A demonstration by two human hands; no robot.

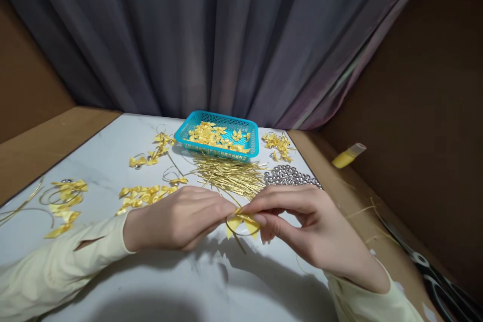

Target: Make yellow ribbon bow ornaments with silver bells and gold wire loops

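A yellow ribbon bow (252, 229) with a gold cord looped about it is pinched between my two hands, above the white table (241, 282). My left hand (181, 219) reaches in from the left, fingers together, with its fingertips on the bow's left side. From the right, the thumb and forefinger of my right hand (302, 226) close on the bow's other side. One cord end hangs below the bow. A heap of gold cords (228, 173) lies just beyond my hands. Silver beads (290, 175) are piled right of the cords.
A blue basket (254, 141) of yellow bows stands at the back. Loose bows (143, 196) and corded bows (68, 196) lie at left, more corded bows (279, 145) at right. Black-handled scissors (426, 266) and a yellow tube (347, 156) are on the right. A curtain (188, 35) hangs behind.
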